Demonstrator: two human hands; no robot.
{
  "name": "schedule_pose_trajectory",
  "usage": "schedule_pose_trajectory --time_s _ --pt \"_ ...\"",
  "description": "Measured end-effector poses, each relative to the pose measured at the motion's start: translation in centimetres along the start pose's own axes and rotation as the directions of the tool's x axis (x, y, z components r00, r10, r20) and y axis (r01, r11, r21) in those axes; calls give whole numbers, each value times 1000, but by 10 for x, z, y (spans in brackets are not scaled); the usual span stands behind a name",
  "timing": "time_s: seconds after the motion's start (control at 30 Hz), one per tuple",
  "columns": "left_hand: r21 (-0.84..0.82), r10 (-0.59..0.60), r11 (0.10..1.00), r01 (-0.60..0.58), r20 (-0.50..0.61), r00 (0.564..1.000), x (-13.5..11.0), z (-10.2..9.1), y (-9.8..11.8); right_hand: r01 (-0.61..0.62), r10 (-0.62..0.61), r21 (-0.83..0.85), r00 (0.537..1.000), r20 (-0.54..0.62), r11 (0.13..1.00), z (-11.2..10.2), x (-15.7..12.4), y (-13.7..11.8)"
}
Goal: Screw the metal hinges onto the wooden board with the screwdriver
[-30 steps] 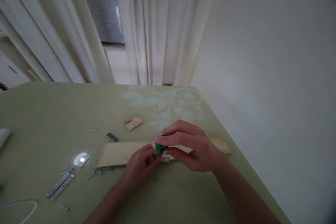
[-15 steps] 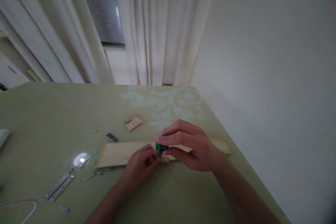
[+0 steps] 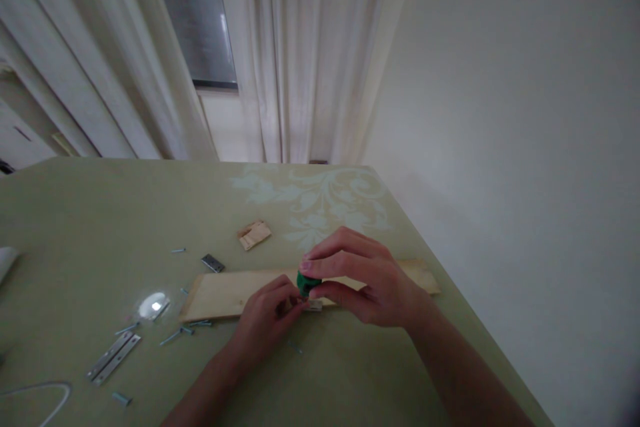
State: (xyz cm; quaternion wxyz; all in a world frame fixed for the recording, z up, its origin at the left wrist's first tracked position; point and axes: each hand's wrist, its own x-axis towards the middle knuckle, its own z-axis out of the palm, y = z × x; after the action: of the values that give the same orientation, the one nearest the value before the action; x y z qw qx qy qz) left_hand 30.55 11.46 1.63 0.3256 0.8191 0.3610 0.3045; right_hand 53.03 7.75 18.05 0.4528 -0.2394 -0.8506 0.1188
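Note:
A long pale wooden board point(image 3: 225, 292) lies flat on the green table point(image 3: 100, 213). My right hand point(image 3: 365, 280) is closed round a small green handle point(image 3: 304, 283), probably a screwdriver, held upright at the board's near edge. My left hand point(image 3: 267, 317) pinches something small right under the green handle, beside a small metal hinge point(image 3: 315, 305) on the board's edge. What the left fingers grip is hidden.
Several loose screws point(image 3: 173, 335) lie left of the board. A long metal hinge point(image 3: 114, 357) sits at the near left, a small dark hinge point(image 3: 213, 262) and a small wood piece point(image 3: 255, 234) behind the board. A white cable point(image 3: 35, 392) curls at bottom left. The table's right edge runs close.

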Motion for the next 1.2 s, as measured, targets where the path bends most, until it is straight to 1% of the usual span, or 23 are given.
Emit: schedule_pose_trajectory --time_s 0.17,0.33,0.43,0.6,0.8,0.97,1.1,1.2 --pt "16 3 1000 -3 28 1000 -1 -3 1 2 -2 -4 1000 -10 1000 1 0 0" --pt "105 44 993 -53 85 995 0 -5 1 -3 3 -2 1000 -11 1000 1 -1 0" --pt "136 44 989 -54 79 996 -1 -4 2 -4 4 -4 1000 -8 1000 0 -1 1" --pt "135 51 989 -60 68 996 -2 -1 2 -7 7 -8 1000 -5 1000 0 -1 1" --pt "119 33 992 -42 79 996 0 -5 4 -14 14 -15 1000 -2 1000 0 -1 1" --pt "121 42 991 -54 103 994 0 -7 6 -4 4 -12 1000 -5 1000 1 -2 3" --pt "134 51 989 -63 92 994 -1 -6 6 -7 7 -2 1000 -5 1000 1 -2 3" --pt "129 39 990 -50 83 996 -1 -5 6 -13 13 -3 1000 -10 1000 1 -2 2"
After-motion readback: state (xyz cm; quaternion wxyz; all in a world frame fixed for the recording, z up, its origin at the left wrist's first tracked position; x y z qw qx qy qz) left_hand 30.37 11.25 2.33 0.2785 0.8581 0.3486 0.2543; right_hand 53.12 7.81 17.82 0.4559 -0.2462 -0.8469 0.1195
